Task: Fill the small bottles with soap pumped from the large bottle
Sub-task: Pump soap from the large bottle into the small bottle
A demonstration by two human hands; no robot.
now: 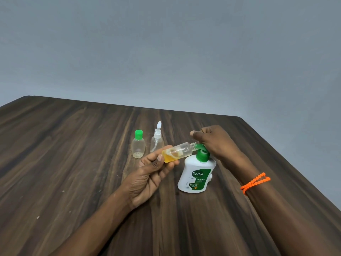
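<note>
**Inspector:** Start at the fingers. What does the left hand hold?

**Assistant:** Its fingers are closed round the base end of a small clear bottle, thumb on top. The bottle is uncapped and tilted nearly flat, neck toward the pump. Amber soap lies pooled at the low, held end, so I judge it partly filled.

**Inspector:** Why that tilt?

**Assistant:** It puts the open neck right at the green spout, so the soap should run inward instead of dripping on the table.

**Inspector:** And the right hand?

**Assistant:** It rests over the pump head, fingers curled down on it, an orange bracelet at the wrist. It looks like a pressing grip; how far the head is pressed down I cannot tell.

**Inspector:** The large bottle?

**Assistant:** Upright on the table, label facing us, directly under that hand.

**Inspector:** Outstanding items?

**Assistant:** Two, standing just beyond the left hand: a green-capped bottle and a spray bottle, both capped and apparently empty. I judge the task well short of done.
</note>
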